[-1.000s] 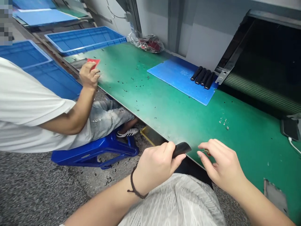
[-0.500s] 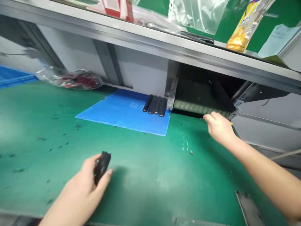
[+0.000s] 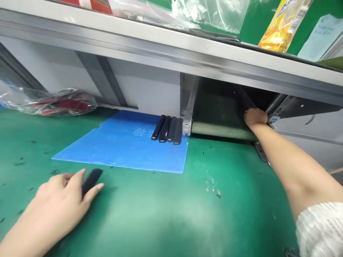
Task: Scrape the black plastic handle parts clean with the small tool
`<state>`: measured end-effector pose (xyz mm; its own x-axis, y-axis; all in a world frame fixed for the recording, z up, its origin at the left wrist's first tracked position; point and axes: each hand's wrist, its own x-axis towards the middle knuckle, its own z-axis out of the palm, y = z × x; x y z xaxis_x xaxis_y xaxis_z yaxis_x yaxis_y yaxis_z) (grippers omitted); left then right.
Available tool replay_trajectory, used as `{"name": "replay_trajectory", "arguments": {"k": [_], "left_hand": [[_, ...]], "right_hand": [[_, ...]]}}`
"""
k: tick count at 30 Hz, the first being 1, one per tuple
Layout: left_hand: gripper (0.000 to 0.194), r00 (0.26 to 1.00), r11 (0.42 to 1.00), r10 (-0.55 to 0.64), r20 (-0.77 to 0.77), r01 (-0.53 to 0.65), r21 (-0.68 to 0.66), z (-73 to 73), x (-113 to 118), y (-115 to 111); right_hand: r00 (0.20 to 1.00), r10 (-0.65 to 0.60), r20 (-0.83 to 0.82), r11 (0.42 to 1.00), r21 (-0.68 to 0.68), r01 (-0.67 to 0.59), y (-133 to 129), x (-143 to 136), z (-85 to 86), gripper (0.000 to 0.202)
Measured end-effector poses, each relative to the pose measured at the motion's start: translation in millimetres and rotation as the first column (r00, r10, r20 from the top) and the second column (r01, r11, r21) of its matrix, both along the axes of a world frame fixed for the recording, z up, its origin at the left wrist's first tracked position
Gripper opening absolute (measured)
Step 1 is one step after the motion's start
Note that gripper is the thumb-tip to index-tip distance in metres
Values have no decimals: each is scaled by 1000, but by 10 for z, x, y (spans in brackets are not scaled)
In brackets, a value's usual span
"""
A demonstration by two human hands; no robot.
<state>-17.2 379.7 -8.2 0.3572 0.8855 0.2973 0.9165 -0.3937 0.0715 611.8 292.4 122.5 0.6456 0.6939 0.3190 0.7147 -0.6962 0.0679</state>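
Observation:
My left hand (image 3: 64, 196) is above the green table at the lower left, closed around a short black bar-shaped piece (image 3: 91, 181). Part of that piece is hidden by the fingers. At the opening under the shelf, my right hand (image 3: 255, 117) is closed at the near end of a long dark bar (image 3: 243, 97), which slants back over the ribbed dark conveyor belt (image 3: 214, 103). Its fingertips are hidden from view. Several slim black bars (image 3: 170, 129) lie side by side on a blue sheet (image 3: 120, 142) between the hands.
A metal shelf edge (image 3: 150, 41) crosses above the table, with a yellow packet (image 3: 278, 26) and clear plastic bags on it. A plastic bag with red contents (image 3: 64, 103) lies at the left. A dark flat object (image 3: 261, 151) sits below the belt's right corner. Black scraps dot the table.
My right hand has moved from the table in front of the belt up to the dark bar in the opening. My left hand has shifted left with the black piece. The view has moved too.

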Motion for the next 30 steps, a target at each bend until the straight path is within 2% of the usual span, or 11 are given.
{"name": "replay_trajectory", "arguments": {"k": [3,8,11,13,16,19,20,21,23,27,30], "left_hand": [[40,996,995,-82,23,81,62,165,64,-262],[44,896,945,-321,306,324,44,371,259,-1038],[27,697,833,-515,499,543,102,539,498,-1570],[27,503,716,-579,642,690,105,650,713,-1928],[41,264,487,-359,895,871,-62,727,1051,-2432],[58,95,28,204,974,994,-102,644,1256,-2837],[54,59,-32,384,921,998,-51,597,1275,-2945],[48,21,-29,521,853,1000,-7,548,1271,-3039],[40,-69,94,644,762,996,10,466,1213,-3187],[47,-117,257,589,800,965,-48,371,1035,-3378],[47,-128,368,590,797,921,-125,335,895,-3467]], "right_hand": [[997,-1,74,1000,1,1,-425,-293,160,31],[958,221,183,966,96,-241,-1558,-973,551,33],[893,402,203,869,221,-442,-2142,-1474,726,25],[795,597,105,740,311,-597,-2376,-1847,774,18],[580,801,-147,588,374,-717,-2532,-2400,710,9],[434,854,-286,520,468,-715,-2612,-2852,473,7],[445,853,-272,519,527,-674,-2648,-2976,359,5],[477,845,-242,518,593,-616,-2691,-3089,232,4],[506,839,-197,479,708,-518,-2791,-3299,-47,12],[253,947,-196,307,782,-543,-2939,-3693,-540,14],[185,981,-67,172,746,-644,-2949,-3933,-735,5]]}}
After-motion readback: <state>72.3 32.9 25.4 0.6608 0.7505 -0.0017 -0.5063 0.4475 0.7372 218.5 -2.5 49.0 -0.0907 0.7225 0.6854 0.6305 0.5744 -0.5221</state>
